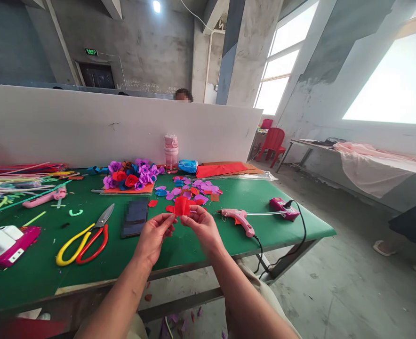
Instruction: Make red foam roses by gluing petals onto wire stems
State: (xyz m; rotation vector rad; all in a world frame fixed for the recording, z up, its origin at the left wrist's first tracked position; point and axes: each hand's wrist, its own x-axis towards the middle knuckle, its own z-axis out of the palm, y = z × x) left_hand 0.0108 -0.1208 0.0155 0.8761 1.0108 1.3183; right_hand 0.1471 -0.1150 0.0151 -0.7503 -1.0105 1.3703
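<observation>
Between my two hands, above the front of the green table, I hold a red paper petal [182, 206]. My left hand [155, 235] pinches its lower left edge between thumb and fingertips. On the other side, my right hand [204, 227] grips the lower right edge with thumb and forefinger. Loose purple, red, blue and brown petals [205, 186] lie scattered just behind. A pink glue gun [239, 219] rests to the right of my right hand. Beside my left hand lies a dark phone [135, 217], and farther left are scissors [88, 238] with yellow and red handles.
Finished paper flowers [132, 176] are piled at the back, near a pink bottle [171, 153]. Colourful sticks [17, 181] and a power strip [8, 247] lie left. Another power strip [284, 208] with a cord sits right. A white panel [88, 127] borders the table's back.
</observation>
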